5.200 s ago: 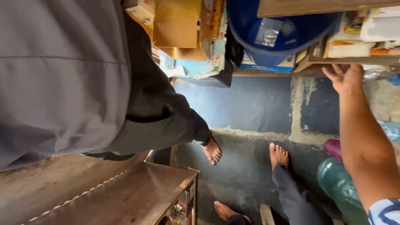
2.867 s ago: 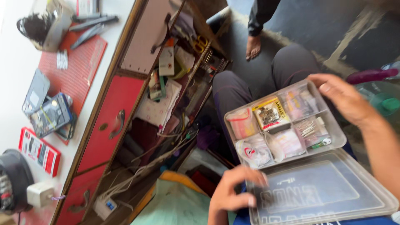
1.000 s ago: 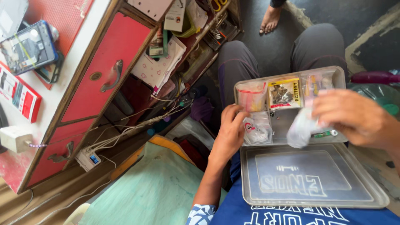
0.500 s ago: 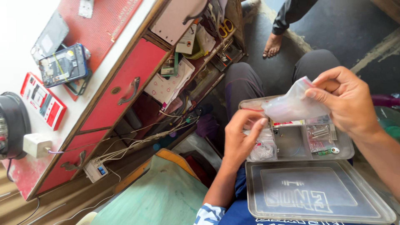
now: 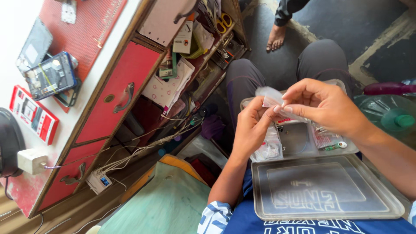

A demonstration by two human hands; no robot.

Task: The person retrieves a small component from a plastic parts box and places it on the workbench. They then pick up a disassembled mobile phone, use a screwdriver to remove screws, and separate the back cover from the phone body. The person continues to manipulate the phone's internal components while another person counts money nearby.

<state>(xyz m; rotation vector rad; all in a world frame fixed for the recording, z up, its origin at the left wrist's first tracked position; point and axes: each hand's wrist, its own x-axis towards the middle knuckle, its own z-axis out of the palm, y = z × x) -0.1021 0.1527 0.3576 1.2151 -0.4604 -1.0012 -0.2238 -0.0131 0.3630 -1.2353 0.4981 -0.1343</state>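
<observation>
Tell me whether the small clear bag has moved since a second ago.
Yes. The small clear bag has come up off the open compartment box on the lap; both the left hand and the right hand pinch it above the box's far edge.

Bright, even daylight — soft shadows, sharp focus, wide-angle edge stretch.

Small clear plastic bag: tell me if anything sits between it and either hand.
Nothing visible does. The left hand and the right hand both pinch the small clear plastic bag directly, above the open compartment box on the lap.
</observation>
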